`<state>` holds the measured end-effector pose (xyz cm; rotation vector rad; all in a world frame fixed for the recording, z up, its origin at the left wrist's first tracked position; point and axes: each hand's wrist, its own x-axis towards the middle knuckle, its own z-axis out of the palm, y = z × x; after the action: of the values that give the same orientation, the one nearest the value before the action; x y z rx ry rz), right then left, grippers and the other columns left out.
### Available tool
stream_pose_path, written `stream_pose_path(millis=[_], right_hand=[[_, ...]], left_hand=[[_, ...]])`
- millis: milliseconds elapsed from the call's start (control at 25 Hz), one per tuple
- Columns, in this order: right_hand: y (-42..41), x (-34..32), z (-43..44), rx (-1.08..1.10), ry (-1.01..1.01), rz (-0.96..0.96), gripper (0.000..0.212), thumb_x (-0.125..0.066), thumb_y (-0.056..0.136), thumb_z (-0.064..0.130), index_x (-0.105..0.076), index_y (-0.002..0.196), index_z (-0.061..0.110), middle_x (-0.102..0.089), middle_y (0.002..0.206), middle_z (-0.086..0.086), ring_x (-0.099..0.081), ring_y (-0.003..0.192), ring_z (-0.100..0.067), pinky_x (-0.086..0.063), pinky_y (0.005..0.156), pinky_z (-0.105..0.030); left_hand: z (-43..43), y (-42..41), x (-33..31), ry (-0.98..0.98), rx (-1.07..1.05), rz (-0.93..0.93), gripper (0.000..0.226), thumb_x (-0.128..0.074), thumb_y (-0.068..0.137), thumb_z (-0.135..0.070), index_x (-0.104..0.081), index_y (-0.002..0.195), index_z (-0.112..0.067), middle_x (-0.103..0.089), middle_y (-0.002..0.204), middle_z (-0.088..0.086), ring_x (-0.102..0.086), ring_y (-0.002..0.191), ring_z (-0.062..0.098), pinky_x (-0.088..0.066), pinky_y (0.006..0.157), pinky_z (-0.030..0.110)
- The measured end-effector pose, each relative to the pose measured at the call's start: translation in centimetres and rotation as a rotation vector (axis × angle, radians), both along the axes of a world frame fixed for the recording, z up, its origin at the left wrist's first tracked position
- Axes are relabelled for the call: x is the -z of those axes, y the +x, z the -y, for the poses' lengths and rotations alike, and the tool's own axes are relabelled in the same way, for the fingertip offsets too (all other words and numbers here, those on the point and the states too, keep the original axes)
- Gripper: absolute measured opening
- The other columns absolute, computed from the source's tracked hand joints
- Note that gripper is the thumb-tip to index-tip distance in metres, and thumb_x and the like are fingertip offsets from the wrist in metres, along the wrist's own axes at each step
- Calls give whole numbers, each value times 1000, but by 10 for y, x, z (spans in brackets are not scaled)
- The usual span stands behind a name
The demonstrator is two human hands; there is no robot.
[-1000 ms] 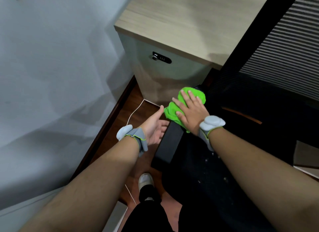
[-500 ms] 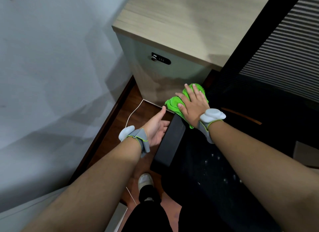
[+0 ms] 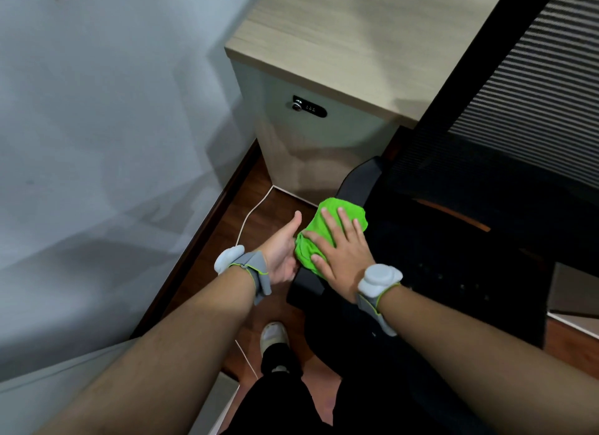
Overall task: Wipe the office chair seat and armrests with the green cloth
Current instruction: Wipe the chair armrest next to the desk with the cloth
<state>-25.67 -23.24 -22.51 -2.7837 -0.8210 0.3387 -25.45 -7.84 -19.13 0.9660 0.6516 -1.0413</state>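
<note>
At nine o'clock we see a pale grey wall (image 3: 97, 126) running down to a dark skirting board. Moving right, a white cable (image 3: 251, 212) trails over the wooden floor (image 3: 259, 188) beside a cabinet (image 3: 308, 143) with a small black lock (image 3: 309, 106) on its front, up at twelve o'clock. Our left hand (image 3: 282, 253) sits just left of centre, palm turned inward, thumb raised, fingers loosely curled and apart from one another, cupped against the near edge of the green cloth (image 3: 324, 227). The cloth lies bunched on the black armrest (image 3: 350, 188) at the centre of the view. Our right hand (image 3: 343, 250) presses flat on top of it, fingers spread and extended, not gripping. Both wrists wear grey bands with white pods. At three o'clock lies the dark chair seat (image 3: 453, 272), with the mesh backrest (image 3: 534, 94) at two. A shoe (image 3: 274, 335) shows at six.
</note>
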Motion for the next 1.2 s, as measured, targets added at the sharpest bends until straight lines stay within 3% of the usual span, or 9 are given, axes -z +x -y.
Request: stream_pose_path(millis=[240,440,560,680,800,880,960,1080,1200], right_hand=[[-46,-1,-11,-151,-38,144,54,-51,78,54,-54,127,32,-42,145,-15,-35,133,-45,-30,104,-61],[-55,0,-13,-204,-49,155,61,-64,68,56,-56,124,34,-46,143,-14,-40,130,-45,-35,100,-61],[-56,-4,-13,-200,-36,138,59,-60,73,56,-53,127,33,-44,144,-12,-37,133,-43,-33,103,-60],[-44,-19,-9,-94,165,-57,52,-45,84,52,-51,129,28,-48,141,-6,-38,135,-34,-30,109,-52],[-6,-36,-9,83,416,-101,33,-49,84,33,-62,109,14,-60,118,-7,-53,113,-32,-42,97,-44],[22,-45,-16,94,331,-97,30,-56,83,26,-60,112,17,-58,121,-4,-49,116,-30,-40,98,-42],[44,-53,-29,11,147,-253,50,-60,82,26,-47,129,21,-49,136,-3,-41,127,-26,-34,106,-39],[56,-64,-49,-75,16,-536,67,-62,81,21,-34,141,20,-44,143,-9,-43,130,-23,-35,107,-31],[64,-77,-55,-79,4,-718,54,-61,84,16,-45,135,16,-54,131,-10,-52,105,-13,-41,78,-10]], left_hand=[[-12,-21,8,96,8,-44,80,-13,92,-64,-56,121,-2,-75,76,6,-71,67,16,-56,62,25],[-15,-22,4,187,-12,-21,73,-21,96,-56,-46,130,3,-56,127,22,-51,124,33,-43,93,39],[-14,-26,2,216,-83,5,42,-28,100,-31,-56,111,-2,-61,100,16,-60,100,29,-46,85,34],[-18,-30,3,322,-86,50,26,-33,87,4,-50,69,-2,-50,61,12,-51,59,24,-42,61,31],[-26,-34,1,381,34,196,13,-48,85,14,-60,90,10,-59,77,16,-56,72,26,-51,78,34],[-32,-35,-4,405,121,262,29,-58,83,11,-56,112,16,-64,98,24,-62,88,32,-48,96,44],[-34,-31,-8,469,191,361,40,-62,81,11,-53,120,12,-62,113,26,-62,101,35,-46,100,46],[-36,-28,-21,421,294,507,40,-60,80,15,-52,117,3,-65,97,11,-62,84,17,-50,86,32],[-42,-18,-36,440,412,602,31,-62,78,14,-55,93,-12,-60,81,2,-58,71,6,-47,75,25]])
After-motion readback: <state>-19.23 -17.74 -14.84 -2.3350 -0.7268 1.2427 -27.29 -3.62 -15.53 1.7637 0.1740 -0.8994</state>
